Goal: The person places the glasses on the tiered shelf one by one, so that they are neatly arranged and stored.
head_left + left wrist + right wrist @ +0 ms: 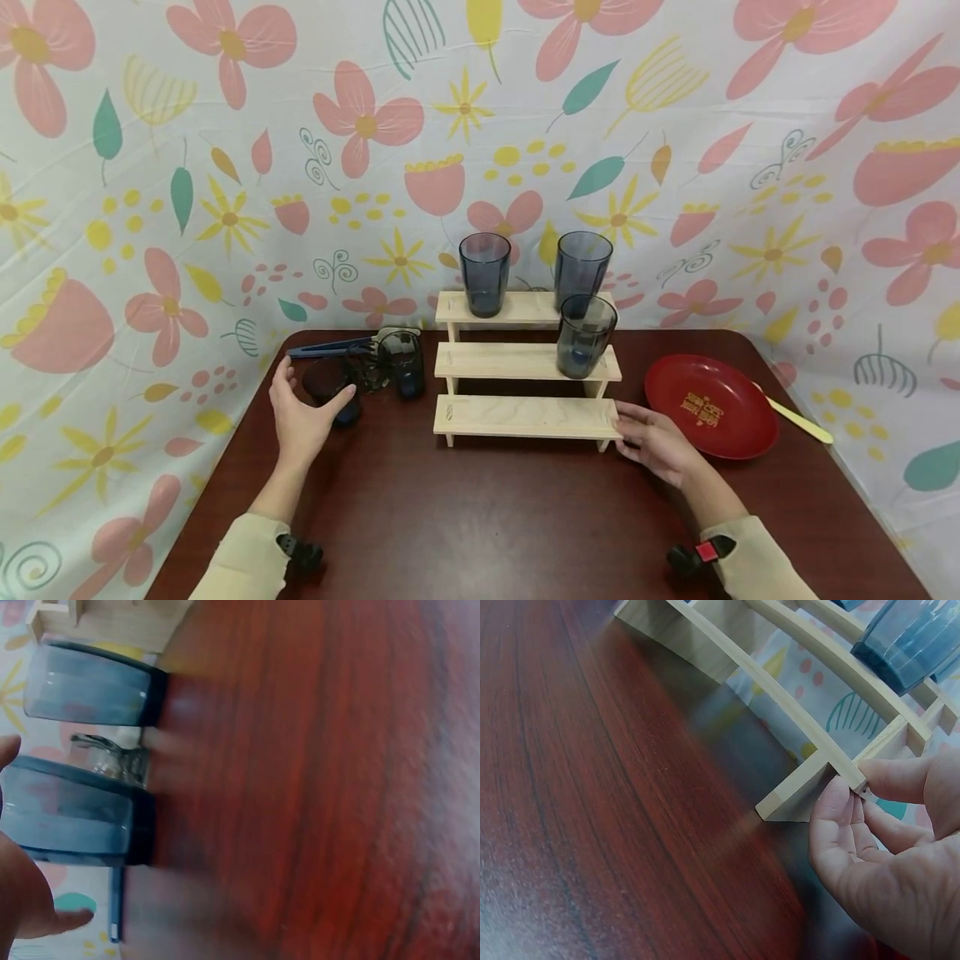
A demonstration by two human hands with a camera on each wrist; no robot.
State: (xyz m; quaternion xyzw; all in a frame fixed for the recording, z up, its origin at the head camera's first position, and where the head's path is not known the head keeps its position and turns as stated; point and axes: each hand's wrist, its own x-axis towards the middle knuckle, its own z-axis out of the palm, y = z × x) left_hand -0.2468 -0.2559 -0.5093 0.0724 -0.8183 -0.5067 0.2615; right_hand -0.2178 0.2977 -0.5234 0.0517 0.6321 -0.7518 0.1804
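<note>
My left hand (pixel 300 423) reaches up to a dark tinted glass (pixel 324 380) on the table, thumb and fingers spread to either side of it. In the left wrist view this glass (pixel 75 814) stands between the parted thumb and fingers. A second tinted glass (pixel 405 367) is just behind and to its right. With thumb and fingertips, my right hand (pixel 651 442) pinches the right end of the lowest step of a three-step wooden rack (pixel 517 417). Two glasses (pixel 485 275) stand on the top step, and another glass (pixel 585 342) is on the middle step's right.
A long blue-handled utensil (pixel 330 347) lies behind the left glasses, with a small dark see-through object (pixel 371 371) between them. On the right sits a red plate (pixel 667 379) with gold lettering, beside a pale yellow handle (pixel 802 422). A flowered cloth (pixel 525 108) hangs behind the table.
</note>
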